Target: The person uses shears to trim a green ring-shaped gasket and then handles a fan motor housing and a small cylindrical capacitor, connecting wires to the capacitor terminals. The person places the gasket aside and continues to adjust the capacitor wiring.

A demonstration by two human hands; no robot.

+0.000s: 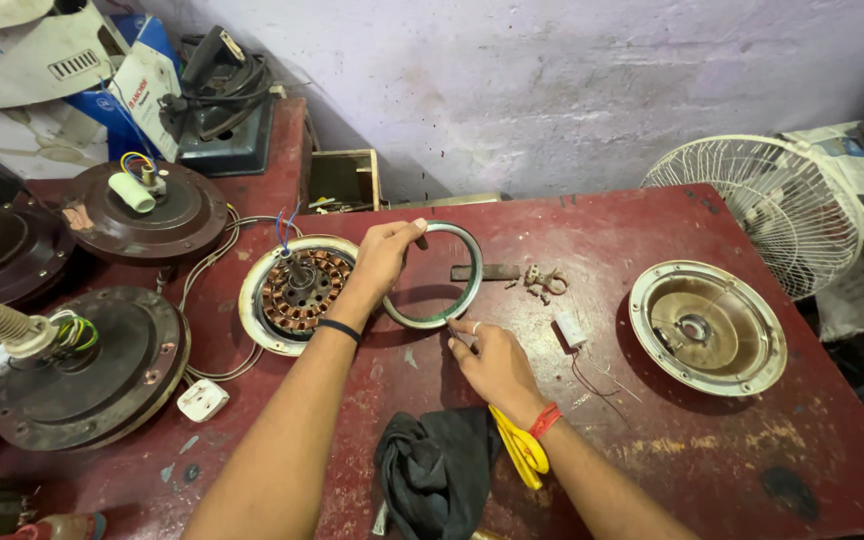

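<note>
The left hand (384, 255) has its fingers pinched on the top of a metal ring (435, 275) held tilted over the middle of the red surface (652, 440). The right hand (492, 365) touches the ring's lower edge with narrow fingers. A wound stator (297, 290) lies just left.

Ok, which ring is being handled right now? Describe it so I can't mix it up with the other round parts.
Start at the dark red table and find the open fan motor with copper windings near its middle. Just right of it, the left hand holds a thin metal ring tilted up on edge, the right hand at its lower rim. Unlike the dished cover farther right, it is an empty hoop.
</note>
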